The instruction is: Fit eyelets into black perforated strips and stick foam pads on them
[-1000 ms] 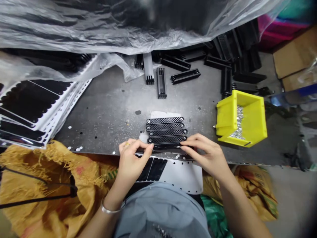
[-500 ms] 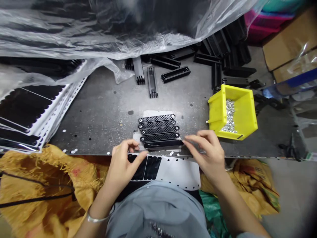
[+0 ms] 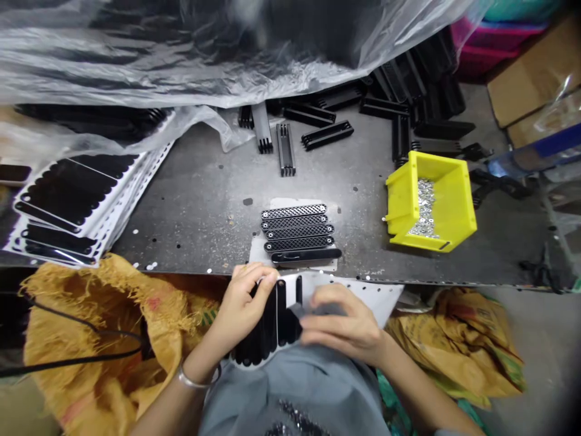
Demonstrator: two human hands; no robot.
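Note:
A white backing sheet (image 3: 358, 297) with black oblong stickers lies on my lap below the table edge. My left hand (image 3: 245, 300) is closed on the sheet's near-left part, fingers curled over its top edge. My right hand (image 3: 340, 324) pinches at the black stickers (image 3: 272, 327) in the sheet's middle. On the table just beyond lies a row of several black mesh-patterned strips (image 3: 297, 233) on a white pad, the nearest one smooth and black.
A yellow bin (image 3: 449, 206) of small silver screws stands at the right. Loose black finned parts (image 3: 324, 133) lie at the back under clear plastic film (image 3: 181, 54). Stacked sticker sheets (image 3: 77, 200) sit at the left. A yellow woven sack (image 3: 100, 321) hangs below.
Both hands left the row of strips on the table and came down to the sticker sheet on my lap. The sheet is now lifted and tilted.

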